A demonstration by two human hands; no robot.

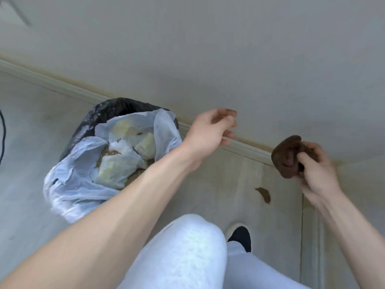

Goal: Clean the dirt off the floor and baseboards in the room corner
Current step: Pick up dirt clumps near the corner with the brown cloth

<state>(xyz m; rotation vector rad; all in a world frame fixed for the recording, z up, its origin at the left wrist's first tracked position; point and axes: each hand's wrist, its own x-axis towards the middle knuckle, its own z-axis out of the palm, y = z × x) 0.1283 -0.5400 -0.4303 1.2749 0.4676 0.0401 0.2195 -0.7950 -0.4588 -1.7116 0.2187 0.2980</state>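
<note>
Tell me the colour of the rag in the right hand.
Dark brown; the rag, bunched in the right hand, shows best in the head view.

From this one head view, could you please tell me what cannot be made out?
- Left hand: a small brown bit at its fingertips, too blurred to identify.
- Bin: its body, hidden by the bags.
- Cloth: its far part, covered by the right hand.
- Cable: cut off by the left edge.
- Baseboard: a stretch hidden behind the left hand.

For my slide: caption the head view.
Right hand grips a brown cloth above a brown floor stain.
</note>
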